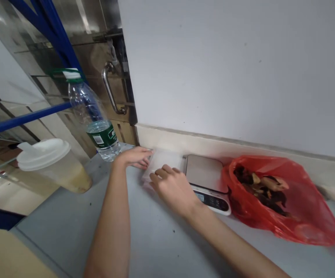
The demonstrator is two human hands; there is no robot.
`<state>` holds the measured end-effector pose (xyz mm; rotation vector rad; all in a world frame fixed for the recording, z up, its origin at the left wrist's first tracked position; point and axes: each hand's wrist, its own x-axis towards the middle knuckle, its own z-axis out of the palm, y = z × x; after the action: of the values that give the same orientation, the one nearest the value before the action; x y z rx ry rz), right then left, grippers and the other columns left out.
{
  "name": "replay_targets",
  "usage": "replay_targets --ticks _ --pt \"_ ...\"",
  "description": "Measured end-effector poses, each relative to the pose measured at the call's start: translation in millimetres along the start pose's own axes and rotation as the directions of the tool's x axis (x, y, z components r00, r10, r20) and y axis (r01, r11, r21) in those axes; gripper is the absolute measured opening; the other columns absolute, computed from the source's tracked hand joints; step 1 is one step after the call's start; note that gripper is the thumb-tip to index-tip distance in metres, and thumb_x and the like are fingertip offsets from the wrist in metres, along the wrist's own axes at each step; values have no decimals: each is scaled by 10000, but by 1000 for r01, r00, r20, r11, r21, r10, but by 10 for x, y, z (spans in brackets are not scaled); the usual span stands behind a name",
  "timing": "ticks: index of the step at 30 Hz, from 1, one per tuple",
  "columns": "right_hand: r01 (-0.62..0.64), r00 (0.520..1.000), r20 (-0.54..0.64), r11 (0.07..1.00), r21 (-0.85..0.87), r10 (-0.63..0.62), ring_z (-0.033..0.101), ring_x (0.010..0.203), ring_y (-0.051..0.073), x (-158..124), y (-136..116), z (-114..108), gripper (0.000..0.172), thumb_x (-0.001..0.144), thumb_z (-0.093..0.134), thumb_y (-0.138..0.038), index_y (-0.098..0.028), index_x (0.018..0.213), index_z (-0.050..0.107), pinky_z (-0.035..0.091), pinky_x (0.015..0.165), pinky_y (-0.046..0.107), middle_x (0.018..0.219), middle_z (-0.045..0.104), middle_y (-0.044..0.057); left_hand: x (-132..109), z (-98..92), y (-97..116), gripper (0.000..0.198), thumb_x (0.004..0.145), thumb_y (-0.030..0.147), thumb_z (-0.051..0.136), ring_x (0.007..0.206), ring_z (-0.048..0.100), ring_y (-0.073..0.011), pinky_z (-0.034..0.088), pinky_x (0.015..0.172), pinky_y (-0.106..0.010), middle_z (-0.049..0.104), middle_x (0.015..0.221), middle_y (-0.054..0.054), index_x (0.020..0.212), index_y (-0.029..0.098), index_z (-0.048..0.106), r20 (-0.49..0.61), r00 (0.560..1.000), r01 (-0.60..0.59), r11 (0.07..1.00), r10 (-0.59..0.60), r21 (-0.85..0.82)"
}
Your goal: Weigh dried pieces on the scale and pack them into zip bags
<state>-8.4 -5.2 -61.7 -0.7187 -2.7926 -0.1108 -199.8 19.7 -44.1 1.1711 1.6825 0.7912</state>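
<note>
A stack of clear plastic bags or film (169, 158) lies on the grey table against the wall. At its left edge is my left hand (135, 156), fingers apart and touching the side. My right hand (170, 185) rests over the front of the stack with bent fingers; whatever its fingertips grip is too hidden to name. Just right of the stack sits a kitchen scale (204, 173) with nothing on its plate. Beside the scale, an open red plastic bag (300, 204) holds dark brown dried pieces (266, 189).
A large water bottle (102, 135) with a green label stands at the table's left back edge. Left of it is a lidded plastic pitcher (65, 173) with yellowish contents. A blue metal frame (28, 119) stands beyond the table (68, 231), and a white wall (231, 77) rises behind.
</note>
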Motion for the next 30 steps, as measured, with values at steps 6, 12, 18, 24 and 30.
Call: replay_targets --ticks 6,12,18,24,30 --pt "-12 1000 19 994 107 10 686 1034 288 -170 8 124 142 984 667 -236 -164 1069 754 526 840 407 1035 813 90 168 50 -19 206 588 191 864 553 586 -131 485 567 -209 612 525 35 646 199 667 -26 1000 12 999 -11 36" --pt "34 993 -113 986 163 -16 677 1055 265 -314 103 214 269 984 645 -171 -172 1241 724 543 857 393 1232 784 99 92 70 119 263 599 222 891 573 561 -114 444 539 -191 616 544 46 702 199 649 9 997 -73 997 73 6" --pt "59 975 -221 965 256 -1 651 1089 277 -384 142 254 327 997 634 -272 -173 1303 695 538 908 430 1267 765 130 64 112 141 357 620 262 907 575 605 -119 501 569 -219 621 602 58 848 186 643 50 998 -42 999 41 25" --pt "29 999 -36 969 243 -21 666 1090 274 -391 122 308 296 979 643 -191 -190 1267 709 540 893 412 1261 771 101 220 221 -13 417 572 138 888 546 602 -154 521 573 -260 544 523 93 735 222 514 33 999 24 976 -32 217" --pt "-11 999 42 978 208 2 681 1056 258 -357 89 353 334 998 556 -92 -198 1263 729 558 893 394 1174 798 84 232 342 155 326 595 137 823 729 603 -145 482 691 -211 532 687 88 857 226 651 100 981 -190 902 164 387"
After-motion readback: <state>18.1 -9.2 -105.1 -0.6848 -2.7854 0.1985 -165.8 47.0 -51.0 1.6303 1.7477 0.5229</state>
